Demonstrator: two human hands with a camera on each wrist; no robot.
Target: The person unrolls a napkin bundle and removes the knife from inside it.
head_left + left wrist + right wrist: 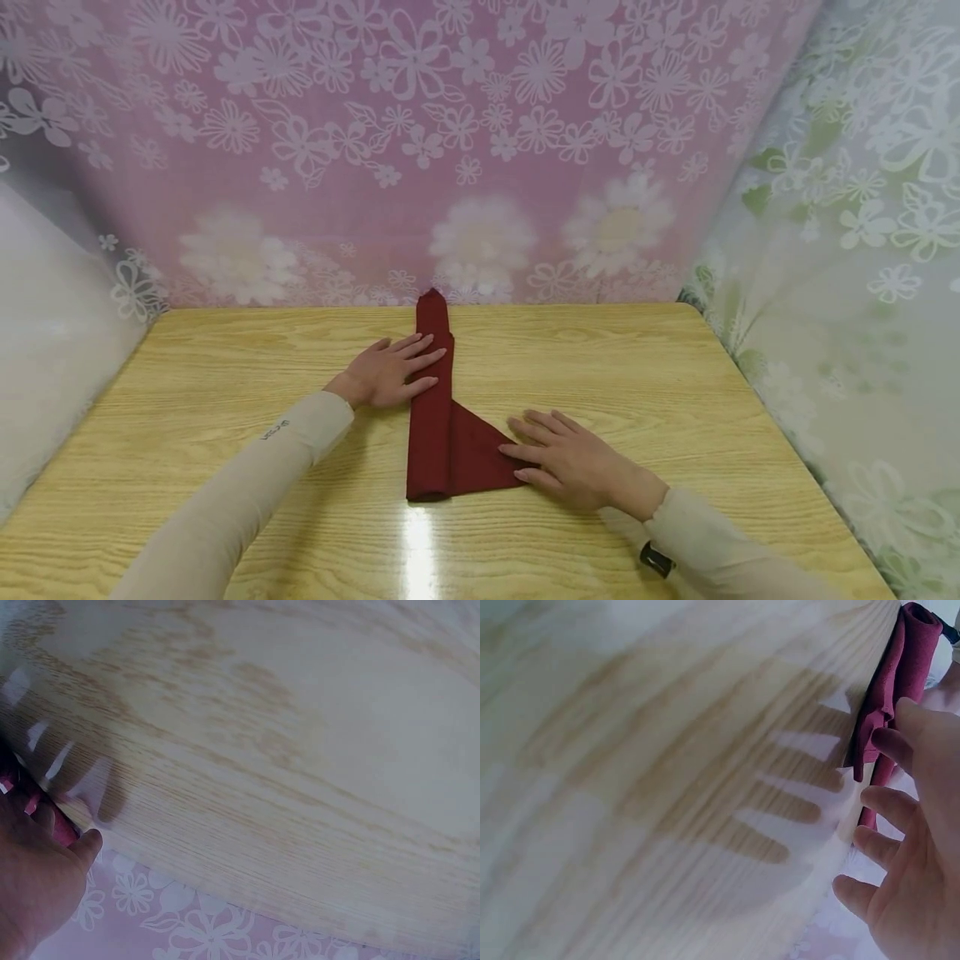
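A dark red cloth (430, 442), folded into a long narrow roll, lies on the wooden table, its far end reaching the back edge. From its near right side a flat triangular flap (480, 454) spreads out. My left hand (386, 375) rests on the upper part of the roll with fingers extended. Over the flap's right corner is my right hand (573, 462), fingers spread and fingertips at the fabric. In the right wrist view, the rolled end of the cloth (919, 645) shows beyond the thumb. The left wrist view catches only a sliver of red cloth (66, 835) by the fingers.
The light wood table (247, 350) extends around the cloth. Behind it hangs a pink floral curtain (360, 208), and a pale floral sheet (855, 333) borders the right side. A dark band (657, 559) sits at the right sleeve.
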